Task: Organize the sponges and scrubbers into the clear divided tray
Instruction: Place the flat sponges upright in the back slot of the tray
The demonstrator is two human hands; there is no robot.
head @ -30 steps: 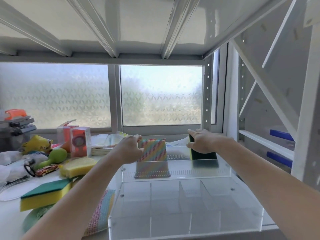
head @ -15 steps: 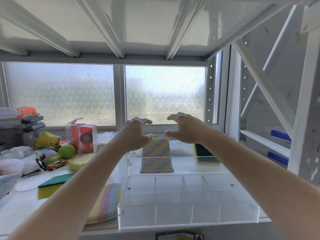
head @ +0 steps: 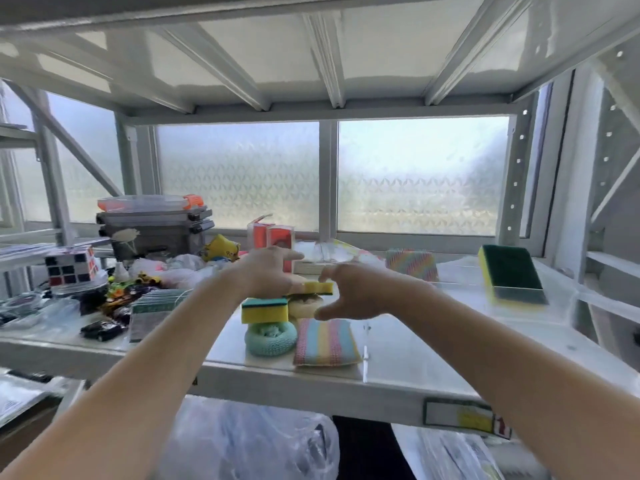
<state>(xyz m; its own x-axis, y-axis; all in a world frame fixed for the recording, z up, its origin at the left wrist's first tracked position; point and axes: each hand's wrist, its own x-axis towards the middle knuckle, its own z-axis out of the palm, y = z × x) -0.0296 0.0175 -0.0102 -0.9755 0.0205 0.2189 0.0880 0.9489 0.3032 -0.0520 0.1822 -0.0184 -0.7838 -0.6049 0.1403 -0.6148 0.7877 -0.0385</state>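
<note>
Both hands are hanging open over the sponge pile, gripping nothing. The left hand (head: 268, 271) is spreading its fingers flat above a yellow-green sponge (head: 318, 287) at the pile's back; whether it is touching is unclear. The right hand (head: 349, 294) is curving thumb and fingers apart just right of that sponge, with a fingertip at its top edge. In front of the pile's middle, a second sponge (head: 265, 309) is lying on a teal scrubber (head: 270, 338), with a cream scrubber (head: 304, 304) behind it and a striped pad (head: 325, 342) lying flat to the right. Right of the pile, the tray (head: 450, 334) is holding a striped sponge (head: 411, 265) and a dark-green sponge (head: 512, 277), both standing on edge at its far end.
</note>
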